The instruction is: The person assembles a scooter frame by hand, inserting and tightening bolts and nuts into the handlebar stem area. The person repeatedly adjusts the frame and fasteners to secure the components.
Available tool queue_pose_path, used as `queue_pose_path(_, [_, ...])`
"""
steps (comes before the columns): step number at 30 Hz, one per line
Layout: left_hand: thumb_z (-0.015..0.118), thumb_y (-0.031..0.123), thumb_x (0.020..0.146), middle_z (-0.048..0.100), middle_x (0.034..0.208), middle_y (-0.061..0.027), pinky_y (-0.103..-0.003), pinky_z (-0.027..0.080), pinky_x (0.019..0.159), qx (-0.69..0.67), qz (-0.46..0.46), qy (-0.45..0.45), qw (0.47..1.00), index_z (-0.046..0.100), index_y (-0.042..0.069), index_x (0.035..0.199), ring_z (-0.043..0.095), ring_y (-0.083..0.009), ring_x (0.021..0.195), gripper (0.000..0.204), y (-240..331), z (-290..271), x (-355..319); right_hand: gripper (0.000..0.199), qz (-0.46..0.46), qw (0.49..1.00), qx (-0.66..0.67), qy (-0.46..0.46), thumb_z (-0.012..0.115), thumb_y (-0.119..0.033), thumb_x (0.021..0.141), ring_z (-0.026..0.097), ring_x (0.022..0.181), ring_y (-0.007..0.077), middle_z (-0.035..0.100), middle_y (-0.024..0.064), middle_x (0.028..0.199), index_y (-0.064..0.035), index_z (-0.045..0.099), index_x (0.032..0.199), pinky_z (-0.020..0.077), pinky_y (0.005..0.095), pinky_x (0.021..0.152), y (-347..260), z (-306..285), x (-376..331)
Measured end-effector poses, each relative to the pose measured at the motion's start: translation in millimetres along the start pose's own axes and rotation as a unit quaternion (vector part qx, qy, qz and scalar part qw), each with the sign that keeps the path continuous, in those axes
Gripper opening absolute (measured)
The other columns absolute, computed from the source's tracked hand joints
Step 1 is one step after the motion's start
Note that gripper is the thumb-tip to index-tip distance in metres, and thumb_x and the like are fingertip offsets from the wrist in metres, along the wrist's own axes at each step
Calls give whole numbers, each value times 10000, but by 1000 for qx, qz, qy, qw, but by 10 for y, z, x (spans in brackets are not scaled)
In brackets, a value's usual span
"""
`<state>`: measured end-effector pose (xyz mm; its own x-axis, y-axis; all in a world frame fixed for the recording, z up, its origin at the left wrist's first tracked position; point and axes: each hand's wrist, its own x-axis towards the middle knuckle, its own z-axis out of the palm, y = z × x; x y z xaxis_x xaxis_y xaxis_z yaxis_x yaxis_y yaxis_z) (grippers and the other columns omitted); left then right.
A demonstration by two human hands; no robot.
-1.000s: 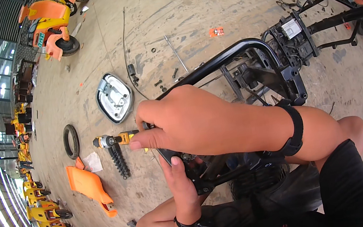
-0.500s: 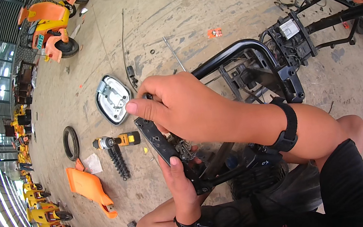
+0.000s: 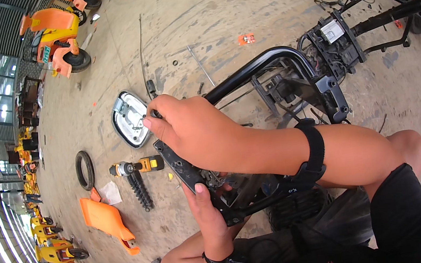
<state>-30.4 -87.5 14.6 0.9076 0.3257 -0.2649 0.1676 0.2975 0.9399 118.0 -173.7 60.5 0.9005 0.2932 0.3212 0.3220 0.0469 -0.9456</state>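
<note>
A black metal scooter frame (image 3: 257,64) lies across the floor in front of me, its near end close to my lap. My left hand (image 3: 205,205) is wrapped round a flat black bracket (image 3: 180,163) with holes, at that near end, with the thumb on top. Just above the bracket's far end, my right hand (image 3: 188,126) is closed in a pinch, thumb against curled fingers. A bit of something dark shows between them, too hidden to name. My right forearm covers part of the frame.
A white-and-black cover (image 3: 134,135) lies beyond my right hand. To the left are a yellow-black power drill (image 3: 145,164), a coil-spring shock absorber (image 3: 140,191), a tyre (image 3: 84,170) and an orange panel (image 3: 105,219). Yellow-orange scooters (image 3: 56,29) stand along the left.
My right hand has shifted slightly left, and its wrist strap sits farther left too. My left hand keeps its hold on the bracket. The view has moved a little.
</note>
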Motion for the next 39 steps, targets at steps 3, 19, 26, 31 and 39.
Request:
queue_pose_path(3, [542,432,1018,610,1111,-99,-287,566,677,1,-7,3,1000,384,66,1377,620,-163,862,536,27,11,-29,294,13,1000,1,-5,544,-227,1016,622,630,458,605,255,647,36,520,885,483,510,558,-23,-11,-14])
queue_pose_path(19, [526,426,1024,628,1086,-101,-299,586,659,30,1,17,999,397,65,1372,625,-159,813,517,59,66,-38,231,4,994,-94,53,567,-171,1003,621,585,425,598,225,610,49,558,934,474,474,526,67,61,29])
queue_pose_path(26, [529,431,1022,620,1114,-102,-280,569,691,27,2,11,1000,401,68,1383,622,-163,833,527,31,26,-21,238,-15,985,-165,38,541,-150,1008,634,587,435,596,240,600,47,540,875,499,477,532,115,106,65])
queue_pose_path(31, [528,447,1018,595,1181,-112,-282,546,719,28,4,12,1000,384,61,1410,610,-177,947,569,1,-3,-5,243,-30,989,-132,55,538,-155,1012,636,587,434,597,244,599,55,561,893,500,478,532,144,87,73])
queue_pose_path(39, [530,457,1014,591,1194,-117,-286,535,739,20,-4,6,1000,369,53,1431,600,-181,1004,603,15,26,-17,284,5,995,-89,48,547,-190,1017,629,582,441,604,251,611,62,576,890,492,480,532,34,10,68])
